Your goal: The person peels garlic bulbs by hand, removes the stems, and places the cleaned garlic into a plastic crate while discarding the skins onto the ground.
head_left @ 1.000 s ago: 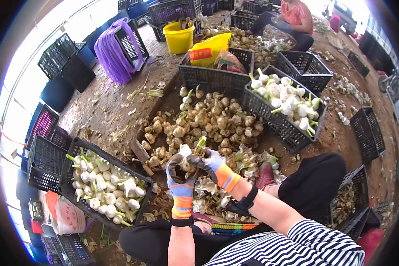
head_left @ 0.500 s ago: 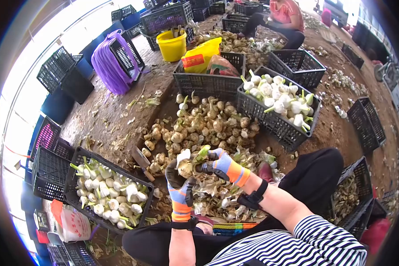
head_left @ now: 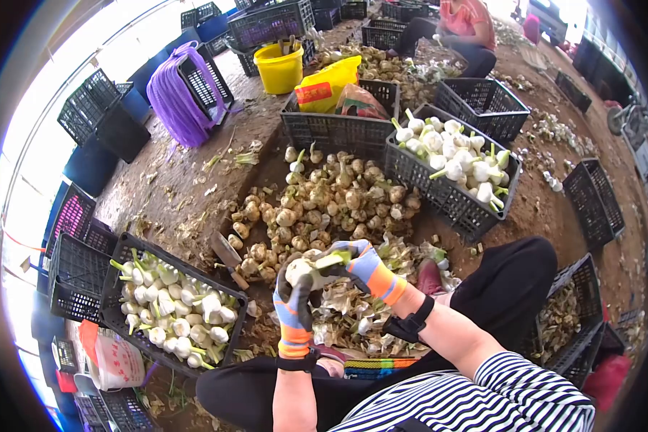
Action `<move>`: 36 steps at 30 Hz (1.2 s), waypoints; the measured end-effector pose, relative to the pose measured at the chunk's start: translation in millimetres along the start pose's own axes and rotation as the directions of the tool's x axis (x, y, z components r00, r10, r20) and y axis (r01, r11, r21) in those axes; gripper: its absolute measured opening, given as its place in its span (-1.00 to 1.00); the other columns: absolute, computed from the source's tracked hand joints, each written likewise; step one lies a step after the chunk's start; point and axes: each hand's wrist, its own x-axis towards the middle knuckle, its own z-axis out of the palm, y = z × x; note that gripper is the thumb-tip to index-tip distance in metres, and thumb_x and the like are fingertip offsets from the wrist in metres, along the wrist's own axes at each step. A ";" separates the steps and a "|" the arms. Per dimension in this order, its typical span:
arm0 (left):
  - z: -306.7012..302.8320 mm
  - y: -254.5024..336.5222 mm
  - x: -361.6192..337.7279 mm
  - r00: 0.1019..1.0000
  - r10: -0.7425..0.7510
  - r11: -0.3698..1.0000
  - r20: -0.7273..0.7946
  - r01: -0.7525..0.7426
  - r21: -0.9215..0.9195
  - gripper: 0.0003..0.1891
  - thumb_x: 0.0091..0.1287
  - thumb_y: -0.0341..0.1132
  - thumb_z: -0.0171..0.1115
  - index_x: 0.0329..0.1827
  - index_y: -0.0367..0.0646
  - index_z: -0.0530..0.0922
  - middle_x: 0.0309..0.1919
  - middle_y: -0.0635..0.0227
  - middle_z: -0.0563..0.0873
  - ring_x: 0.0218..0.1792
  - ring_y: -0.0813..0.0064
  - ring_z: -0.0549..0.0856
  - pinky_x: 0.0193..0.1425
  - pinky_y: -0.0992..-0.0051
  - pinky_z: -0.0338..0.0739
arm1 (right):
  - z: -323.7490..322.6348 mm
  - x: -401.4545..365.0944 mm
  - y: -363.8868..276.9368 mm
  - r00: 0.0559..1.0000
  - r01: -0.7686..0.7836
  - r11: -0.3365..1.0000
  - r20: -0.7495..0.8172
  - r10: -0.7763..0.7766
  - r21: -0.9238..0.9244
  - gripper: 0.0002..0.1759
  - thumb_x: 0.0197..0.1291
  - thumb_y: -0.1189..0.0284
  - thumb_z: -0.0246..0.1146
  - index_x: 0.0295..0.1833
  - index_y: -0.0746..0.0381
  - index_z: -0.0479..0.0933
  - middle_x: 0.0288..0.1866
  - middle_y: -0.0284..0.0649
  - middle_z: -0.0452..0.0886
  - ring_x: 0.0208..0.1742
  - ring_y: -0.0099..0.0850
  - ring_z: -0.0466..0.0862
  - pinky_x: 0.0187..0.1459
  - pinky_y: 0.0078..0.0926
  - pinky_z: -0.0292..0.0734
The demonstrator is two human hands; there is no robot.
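A garlic bulb [head_left: 300, 269] with a green stem is held between my two gloved hands above a heap of loose husks [head_left: 356, 317]. My left hand [head_left: 293, 299] wraps round the white bulb. My right hand [head_left: 360, 266] grips the stem end, its fingers closed. Just beyond lies a pile of brown, unpeeled garlic [head_left: 338, 194]. To the left of that pile, a flat-bladed tool [head_left: 227, 252] with a wooden handle rests on the ground.
Black crates of white garlic stand at left [head_left: 237, 317] and upper right [head_left: 475, 230]. Behind the pile sits a crate [head_left: 331, 137] with a yellow bag [head_left: 329, 86]. A yellow bucket [head_left: 279, 70], purple twine [head_left: 176, 97] and another seated person [head_left: 471, 29] are farther back.
The bulb in my hands has turned and now shows a whiter surface, its stem pointing right. My fingers have shifted on it, and the husk flap above it is gone.
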 end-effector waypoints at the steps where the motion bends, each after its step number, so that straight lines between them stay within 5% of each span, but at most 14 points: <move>1: -9.0 7.2 -1.2 0.971 -0.212 0.965 0.108 0.226 -0.134 -0.50 0.35 -0.05 0.10 0.20 -0.25 0.41 -0.10 0.24 0.61 -0.17 0.44 0.64 -0.33 0.53 0.60 | -1.4 0.6 -1.2 0.996 -0.085 0.969 0.022 0.082 0.231 -0.74 -0.03 0.75 0.30 -0.15 0.37 0.63 -0.19 -0.25 0.68 -0.14 -0.52 0.64 -0.01 -0.60 0.53; 3: -14.2 -0.4 -0.4 0.973 -0.187 0.959 0.137 0.211 -0.189 -0.46 0.35 0.00 0.09 0.22 -0.25 0.39 -0.10 0.25 0.61 -0.13 0.43 0.64 -0.34 0.49 0.65 | -3.1 -1.6 -2.1 0.989 -0.075 0.930 0.148 0.022 0.359 -0.74 0.00 0.73 0.28 -0.13 0.37 0.62 -0.19 -0.24 0.69 -0.13 -0.54 0.64 -0.03 -0.58 0.54; 6: -3.2 -15.1 2.0 0.993 0.118 0.993 0.006 -0.118 -0.001 -0.49 0.29 -0.23 0.27 0.24 -0.22 0.35 -0.05 0.30 0.57 -0.12 0.52 0.62 -0.30 0.51 0.63 | 12.4 -4.9 -14.4 0.998 0.058 0.982 0.024 -0.055 -0.181 -0.59 -0.03 0.79 0.15 -0.01 0.31 0.59 -0.13 -0.31 0.68 -0.15 -0.59 0.63 -0.05 -0.55 0.57; 7: -13.3 -27.9 7.5 0.982 0.179 0.980 0.052 -0.183 0.081 -0.43 0.21 -0.35 0.36 0.26 -0.21 0.34 -0.04 0.31 0.58 -0.12 0.55 0.60 -0.25 0.53 0.62 | -2.0 -0.8 2.4 1.000 0.009 0.993 0.023 -0.006 -0.114 -0.67 0.00 0.72 0.26 -0.05 0.31 0.59 -0.16 -0.31 0.68 -0.17 -0.57 0.64 -0.09 -0.55 0.57; 10: -2.9 12.7 -5.1 0.989 -0.049 0.997 0.140 0.057 -0.058 -0.35 0.15 -0.40 0.40 0.29 -0.21 0.29 -0.06 0.28 0.58 -0.15 0.52 0.61 -0.17 0.54 0.60 | -18.0 10.9 -0.3 0.911 -0.090 0.931 -0.348 0.220 0.353 -0.74 0.02 0.69 0.22 -0.12 0.29 0.59 -0.22 -0.23 0.68 -0.26 -0.44 0.68 -0.18 -0.46 0.61; 12: -1.5 32.8 -9.5 0.971 -0.184 0.975 0.152 0.200 -0.094 -0.23 0.05 -0.41 0.49 0.31 -0.23 0.24 -0.05 0.24 0.57 -0.09 0.47 0.60 -0.04 0.53 0.57 | -78.8 31.3 32.3 0.925 -0.127 0.991 -0.366 0.104 -0.039 -0.64 0.05 0.59 0.29 0.01 0.37 0.52 -0.11 -0.12 0.66 -0.19 -0.26 0.69 -0.16 -0.35 0.63; 13: -9.6 23.6 -7.3 0.972 -0.182 0.976 0.151 0.197 -0.093 -0.23 0.05 -0.41 0.49 0.31 -0.23 0.24 -0.05 0.24 0.57 -0.09 0.47 0.60 -0.04 0.53 0.57 | -100.0 41.8 49.1 0.948 -0.206 0.892 -0.307 0.080 -0.403 -0.60 0.06 0.54 0.31 0.05 0.37 0.51 -0.09 -0.13 0.66 -0.14 -0.23 0.68 -0.09 -0.35 0.61; 15: -28.0 -8.7 4.7 0.994 0.048 0.996 0.103 -0.056 0.076 -0.21 0.01 -0.40 0.52 0.29 -0.25 0.25 -0.04 0.23 0.55 -0.06 0.44 0.58 0.00 0.50 0.56 | -39.5 4.4 -1.2 0.994 -0.101 0.205 -0.105 -0.010 -0.973 -0.39 0.04 0.33 0.41 0.22 0.26 0.45 0.00 -0.10 0.63 -0.03 -0.21 0.64 0.09 -0.42 0.48; 16: -30.6 -11.5 4.4 0.987 0.094 0.944 0.128 -0.129 0.304 -0.17 -0.04 -0.40 0.55 0.29 -0.28 0.24 -0.01 0.24 0.54 -0.02 0.42 0.56 0.04 0.50 0.54 | -21.2 -2.2 -14.9 0.996 0.009 0.313 -0.020 -0.089 -0.950 -0.43 0.02 0.25 0.41 0.17 0.19 0.50 0.01 -0.08 0.61 0.00 -0.16 0.62 0.07 -0.38 0.49; 19: -10.4 0.7 2.0 0.976 0.079 0.943 0.204 -0.139 0.302 -0.21 -0.02 -0.55 0.47 0.29 -0.25 0.23 0.00 0.23 0.54 -0.02 0.43 0.57 0.05 0.48 0.56 | 23.4 -5.5 -56.4 0.970 0.242 0.605 0.214 -0.119 -0.759 -0.55 0.03 0.20 0.39 0.02 0.16 0.61 -0.12 -0.08 0.60 -0.05 -0.11 0.61 0.01 -0.30 0.50; 23: 3.1 3.4 -0.5 0.986 -0.013 0.990 0.168 -0.011 0.144 -0.26 0.03 -0.65 0.35 0.31 -0.17 0.23 0.02 0.23 0.53 -0.01 0.45 0.57 0.02 0.48 0.57 | 48.3 0.2 -69.9 0.928 0.353 0.002 0.350 0.128 -0.936 -0.64 -0.19 0.42 0.29 -0.15 0.19 0.60 -0.21 -0.16 0.58 -0.14 -0.12 0.62 -0.12 -0.27 0.54; 26: -0.9 0.3 -3.0 0.975 0.091 0.923 0.204 -0.160 0.350 -0.28 0.05 -0.60 0.36 0.31 -0.22 0.25 0.02 0.27 0.54 -0.02 0.49 0.58 0.07 0.52 0.54 | 61.5 -1.1 -75.6 0.914 0.384 -0.124 0.357 0.190 -0.915 -0.70 -0.17 0.39 0.28 -0.22 0.21 0.57 -0.23 -0.13 0.56 -0.16 -0.12 0.61 -0.10 -0.28 0.53; 30: -1.6 5.3 -6.2 0.980 0.000 0.965 0.197 -0.052 0.259 -0.27 0.04 -0.57 0.39 0.32 -0.24 0.26 0.03 0.27 0.54 -0.01 0.50 0.57 0.08 0.53 0.52 | 51.8 3.9 -67.0 0.938 0.338 0.001 0.337 0.077 -0.941 -0.71 -0.16 0.39 0.29 -0.25 0.26 0.53 -0.24 -0.08 0.54 -0.11 -0.10 0.59 -0.09 -0.28 0.51; 36: -4.3 -13.0 0.4 0.978 0.060 0.994 -0.198 -0.077 -0.076 -0.43 0.12 -0.52 0.39 0.22 -0.26 0.40 0.10 0.26 0.53 0.01 0.44 0.58 0.13 0.49 0.50 | 37.5 2.3 -33.3 0.962 0.257 0.362 0.204 -0.179 -0.896 -0.75 -0.10 0.46 0.28 -0.25 0.32 0.50 -0.26 -0.04 0.53 -0.16 -0.03 0.57 -0.14 -0.25 0.48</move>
